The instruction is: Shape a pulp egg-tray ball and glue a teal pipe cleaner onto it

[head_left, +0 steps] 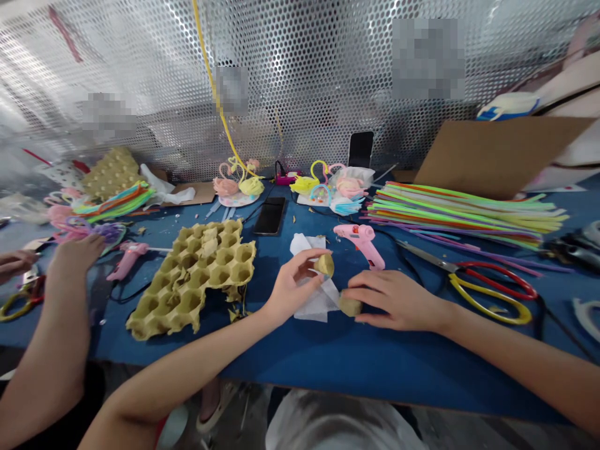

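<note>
My left hand (296, 282) pinches a small egg-carton cup (324, 265) between thumb and fingers, just above a white tissue (313, 306) on the table. To its right, my right hand (394, 300) has its fingers around a second egg-carton cup (350, 304), low over the tabletop. Behind my hands lies a pink glue gun (362, 242). An egg carton (197, 275) with torn edges rests to the left of my left hand. Large scissors (482, 284) with red and yellow handles lie beyond my right wrist.
A co-worker's hands (79, 250) are at the far left, near another pink glue gun (127, 259). Pipe-cleaner bundles (464, 212) lie at the back right. Pipe-cleaner birds (239, 184), a black phone (270, 216) and a cardboard sheet (497, 153) stand or lie along the back.
</note>
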Available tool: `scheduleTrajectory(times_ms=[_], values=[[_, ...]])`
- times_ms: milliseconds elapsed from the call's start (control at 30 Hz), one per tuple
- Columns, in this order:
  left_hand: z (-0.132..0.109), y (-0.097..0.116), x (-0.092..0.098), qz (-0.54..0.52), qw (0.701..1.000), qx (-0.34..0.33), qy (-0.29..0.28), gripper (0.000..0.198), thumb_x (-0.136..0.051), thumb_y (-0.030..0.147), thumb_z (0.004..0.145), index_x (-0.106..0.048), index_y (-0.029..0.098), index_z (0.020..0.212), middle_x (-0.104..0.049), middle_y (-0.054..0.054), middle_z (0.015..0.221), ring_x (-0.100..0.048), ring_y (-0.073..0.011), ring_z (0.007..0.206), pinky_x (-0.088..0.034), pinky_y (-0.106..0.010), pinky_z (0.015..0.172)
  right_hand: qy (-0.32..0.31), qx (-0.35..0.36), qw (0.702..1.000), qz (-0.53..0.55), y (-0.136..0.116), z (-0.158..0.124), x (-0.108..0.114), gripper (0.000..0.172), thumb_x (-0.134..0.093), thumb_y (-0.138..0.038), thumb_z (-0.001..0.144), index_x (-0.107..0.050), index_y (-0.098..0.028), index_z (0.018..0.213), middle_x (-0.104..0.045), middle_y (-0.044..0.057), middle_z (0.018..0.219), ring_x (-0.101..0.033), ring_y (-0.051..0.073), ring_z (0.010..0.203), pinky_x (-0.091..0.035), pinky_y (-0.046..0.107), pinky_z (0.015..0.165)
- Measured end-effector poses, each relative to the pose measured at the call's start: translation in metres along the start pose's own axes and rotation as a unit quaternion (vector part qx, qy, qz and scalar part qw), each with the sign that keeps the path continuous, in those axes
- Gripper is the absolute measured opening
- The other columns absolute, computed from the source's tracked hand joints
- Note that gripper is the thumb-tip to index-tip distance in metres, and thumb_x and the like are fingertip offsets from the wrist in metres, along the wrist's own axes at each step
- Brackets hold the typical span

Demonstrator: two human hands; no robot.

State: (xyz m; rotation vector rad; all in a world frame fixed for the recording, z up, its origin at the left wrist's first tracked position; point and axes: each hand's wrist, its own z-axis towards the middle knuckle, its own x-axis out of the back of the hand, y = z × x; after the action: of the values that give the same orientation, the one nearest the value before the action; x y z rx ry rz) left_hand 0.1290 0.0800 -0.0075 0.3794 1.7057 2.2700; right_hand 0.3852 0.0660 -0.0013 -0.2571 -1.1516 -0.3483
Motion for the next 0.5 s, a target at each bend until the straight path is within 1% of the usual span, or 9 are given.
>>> scheduleTrajectory(times_ms=[67,100,133,200,300,367,433,500], values=[[0.0003,0.0003,0.0001,0.005,1.000,-0.005,-0.002,0.040,-0.071,0.032,0.089,-0.064,0.019,0.127,-0.066,-0.014,0.132,-0.067,-0.0240,0.111,-0.056,-0.034,0.092,-0.014,0.008,1.000,-0.008,-0.0017,0.0000,-0.0012,0.021,-0.050,-0.023,0.100,-0.068,-0.019,0.111,-0.072,0.008,0.109,-0.070,0.016,0.088,-0.054,0.027,0.067],[0.0003,0.0002,0.0003,0.008,1.000,-0.007,-0.003,0.041,-0.071,0.031,0.090,-0.064,0.020,0.128,-0.065,-0.014,0.134,-0.067,-0.0235,0.111,-0.056,-0.033,0.092,-0.010,0.004,1.000,-0.012,-0.0024,0.0000,-0.0016,0.022,-0.048,-0.018,0.100,-0.068,-0.020,0.109,-0.073,0.006,0.108,-0.070,0.015,0.086,-0.054,0.025,0.066],[0.0003,-0.0002,0.0005,0.010,1.000,-0.007,-0.004,0.041,-0.070,0.029,0.090,-0.063,0.020,0.129,-0.065,-0.013,0.135,-0.066,-0.0231,0.111,-0.055,-0.033,0.093,0.000,-0.005,1.000,-0.014,-0.0029,-0.0002,-0.0019,0.024,-0.046,-0.016,0.101,-0.069,-0.020,0.107,-0.074,0.005,0.107,-0.070,0.014,0.085,-0.054,0.024,0.065],[0.0001,-0.0010,0.0011,0.016,1.000,-0.009,-0.003,0.041,-0.070,0.027,0.090,-0.062,0.020,0.131,-0.065,-0.013,0.136,-0.066,-0.0229,0.113,-0.054,-0.033,0.094,0.044,-0.029,0.999,-0.015,-0.0031,-0.0014,-0.0016,0.024,-0.046,-0.017,0.102,-0.069,-0.022,0.108,-0.075,0.004,0.104,-0.071,0.013,0.083,-0.055,0.023,0.066],[-0.0004,-0.0012,0.0015,0.032,0.999,-0.006,0.002,0.041,-0.068,0.025,0.091,-0.061,0.021,0.132,-0.065,-0.013,0.135,-0.065,-0.0235,0.115,-0.054,-0.034,0.096,0.133,-0.058,0.989,0.012,-0.0022,-0.0043,-0.0004,0.023,-0.051,-0.019,0.101,-0.066,-0.025,0.117,-0.074,0.005,0.106,-0.072,0.015,0.091,-0.058,0.026,0.075],[-0.0008,-0.0003,0.0008,0.042,0.999,-0.009,0.002,0.041,-0.068,0.024,0.090,-0.062,0.021,0.131,-0.065,-0.013,0.135,-0.066,-0.0237,0.114,-0.055,-0.034,0.095,0.183,-0.087,0.978,0.046,-0.0016,-0.0059,-0.0004,0.028,-0.055,-0.016,0.099,-0.063,-0.025,0.124,-0.072,0.007,0.111,-0.071,0.018,0.101,-0.059,0.030,0.085],[-0.0014,0.0007,-0.0006,0.049,0.999,-0.012,-0.007,0.041,-0.068,0.022,0.090,-0.062,0.021,0.131,-0.065,-0.012,0.135,-0.066,-0.0235,0.114,-0.055,-0.034,0.094,0.207,-0.116,0.969,0.075,-0.0015,-0.0066,-0.0018,0.033,-0.057,-0.012,0.097,-0.061,-0.025,0.126,-0.070,0.009,0.113,-0.069,0.020,0.106,-0.059,0.034,0.092],[-0.0022,0.0013,-0.0023,0.064,0.998,-0.015,-0.016,0.041,-0.069,0.020,0.088,-0.064,0.021,0.129,-0.066,-0.012,0.134,-0.066,-0.0234,0.112,-0.055,-0.035,0.096,0.206,-0.130,0.966,0.089,-0.0020,-0.0068,-0.0041,0.034,-0.057,-0.011,0.096,-0.061,-0.026,0.127,-0.069,0.009,0.114,-0.068,0.021,0.107,-0.059,0.036,0.094]])
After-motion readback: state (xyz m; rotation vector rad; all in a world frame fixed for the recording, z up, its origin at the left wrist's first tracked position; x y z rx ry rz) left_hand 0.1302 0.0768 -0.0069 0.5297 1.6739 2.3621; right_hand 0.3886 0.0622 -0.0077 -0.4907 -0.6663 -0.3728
